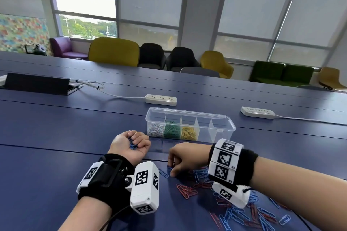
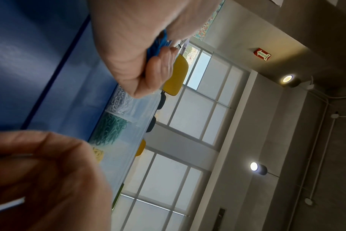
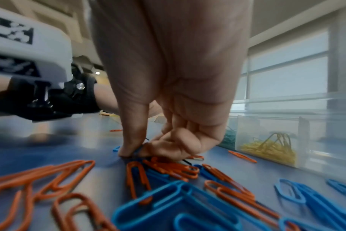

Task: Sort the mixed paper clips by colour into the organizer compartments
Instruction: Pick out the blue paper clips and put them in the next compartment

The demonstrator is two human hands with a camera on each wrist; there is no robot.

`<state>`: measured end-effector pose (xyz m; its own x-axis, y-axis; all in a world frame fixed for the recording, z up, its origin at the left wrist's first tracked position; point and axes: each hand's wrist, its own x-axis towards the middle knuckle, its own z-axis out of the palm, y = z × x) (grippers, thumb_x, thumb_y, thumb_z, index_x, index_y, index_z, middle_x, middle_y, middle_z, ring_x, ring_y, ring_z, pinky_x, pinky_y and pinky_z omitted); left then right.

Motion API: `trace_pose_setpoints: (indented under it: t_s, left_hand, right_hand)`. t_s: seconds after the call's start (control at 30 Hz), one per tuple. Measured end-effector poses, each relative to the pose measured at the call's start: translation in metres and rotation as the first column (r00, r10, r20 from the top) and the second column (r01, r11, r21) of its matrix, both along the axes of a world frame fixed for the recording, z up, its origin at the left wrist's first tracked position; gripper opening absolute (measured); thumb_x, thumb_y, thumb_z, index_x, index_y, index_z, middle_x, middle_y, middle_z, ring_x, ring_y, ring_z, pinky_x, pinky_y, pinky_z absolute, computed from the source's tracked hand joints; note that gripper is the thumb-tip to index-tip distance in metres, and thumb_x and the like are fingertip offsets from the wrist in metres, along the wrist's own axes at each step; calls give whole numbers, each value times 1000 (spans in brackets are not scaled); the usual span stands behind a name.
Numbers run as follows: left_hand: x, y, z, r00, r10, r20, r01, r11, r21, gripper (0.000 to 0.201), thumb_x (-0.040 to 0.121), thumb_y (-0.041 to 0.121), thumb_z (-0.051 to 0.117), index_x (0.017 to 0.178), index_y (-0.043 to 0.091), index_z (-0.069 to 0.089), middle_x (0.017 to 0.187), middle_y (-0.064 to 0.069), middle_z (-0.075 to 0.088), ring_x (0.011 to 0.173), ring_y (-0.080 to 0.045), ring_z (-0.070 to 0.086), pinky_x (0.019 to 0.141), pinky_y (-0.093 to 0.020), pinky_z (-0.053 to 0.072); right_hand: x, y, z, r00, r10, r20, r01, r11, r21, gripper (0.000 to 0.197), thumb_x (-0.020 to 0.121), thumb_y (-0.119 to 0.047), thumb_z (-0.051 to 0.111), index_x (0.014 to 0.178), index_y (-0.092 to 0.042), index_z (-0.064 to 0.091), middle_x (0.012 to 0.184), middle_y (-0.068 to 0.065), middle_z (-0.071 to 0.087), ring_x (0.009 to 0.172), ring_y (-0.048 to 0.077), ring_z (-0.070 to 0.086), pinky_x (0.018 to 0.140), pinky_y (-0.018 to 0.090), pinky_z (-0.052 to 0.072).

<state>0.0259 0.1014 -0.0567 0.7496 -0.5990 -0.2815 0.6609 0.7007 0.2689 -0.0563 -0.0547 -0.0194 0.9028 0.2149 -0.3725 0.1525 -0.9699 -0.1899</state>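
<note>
Your left hand (image 1: 131, 144) cups blue clips (image 1: 133, 145) beside the organizer (image 1: 228, 124); your right hand (image 1: 185, 157) pinches another nearby. Lift it straight up, leaving the red clips (image 1: 186, 191) behind.

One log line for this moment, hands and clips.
left hand: holds blue clips | right hand: pinching blue clip off table | organizer: white, green, yellow filled

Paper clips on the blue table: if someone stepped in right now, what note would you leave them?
Left hand: grip cupped round a bunch of blue clips.
Right hand: pinching a blue clip from the loose pile.
Organizer: white, green and yellow compartments are filled; the two right ones look empty.
Left: blue and red clips on the table need sorting.
</note>
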Motion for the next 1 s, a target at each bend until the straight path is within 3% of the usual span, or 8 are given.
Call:
trace_pose_setpoints:
  t_s: [0.27,0.37,0.47,0.53,0.6,0.8,0.9,1.0]
  left_hand:
    - [2,2,-1,1000,20,8,-20,1000,4,35,71,5,32,36,13,34,40,3,28,29,-12,27,31,-16,24]
    - [3,3,-1,1000,19,7,-19,1000,-3,35,70,5,32,36,13,34,40,3,28,28,-12,27,32,-15,24]
    - [4,4,-1,1000,11,5,-11,1000,-7,35,70,5,32,36,13,34,40,3,28,28,-12,27,31,-16,24]
    - [4,5,0,1000,10,8,-10,1000,-8,36,70,5,32,36,13,34,40,3,28,28,-12,27,31,-17,24]
    - [5,5,0,1000,15,2,-15,1000,-14,35,70,5,32,36,13,34,40,3,28,28,-12,27,31,-18,24]
    - [4,7,1,999,37,-3,-37,999,-23,36,70,6,33,35,13,34,40,3,29,28,-12,27,31,-16,24]
    - [5,5,0,999,38,-3,-38,999,-15,36,71,7,33,35,12,34,40,3,29,28,-11,27,31,-16,24]
    - [6,5,-1,999,39,-1,-39,999,-16,36,72,7,33,36,13,34,41,3,29,29,-11,27,32,-15,24]
  right_hand:
    - [-11,3,-3,996,53,73,-47,996,-75,12,95,-19,50,99,-8,50,113,17,59,96,28,51,74,29,33]
    - [-14,-7,5,990,-75,117,56,986,158,19,95,-16,52,81,-18,39,88,8,57,75,18,49,65,25,35]
    - [-19,-18,10,943,-283,-175,313,576,755,20,94,-1,48,80,-12,40,73,5,52,60,10,54,54,19,45]
    - [-23,-20,11,879,-256,-403,458,214,863,17,94,4,42,83,-8,44,74,8,51,59,13,55,51,20,46]
    - [-24,-19,8,836,-210,-507,536,113,836,19,94,4,40,81,-8,49,73,8,52,56,14,52,49,21,45]
    - [-17,-11,3,777,-206,-595,629,219,746,29,98,-27,39,70,-19,41,60,-5,34,45,5,26,43,14,23]
    - [-9,-1,3,905,-311,-290,424,622,658,41,101,-37,34,63,-19,36,58,-3,26,46,8,21,41,15,19]
    - [-2,8,5,989,-146,-28,147,947,287,38,103,-22,31,86,-8,63,65,-3,41,55,11,36,51,20,30]
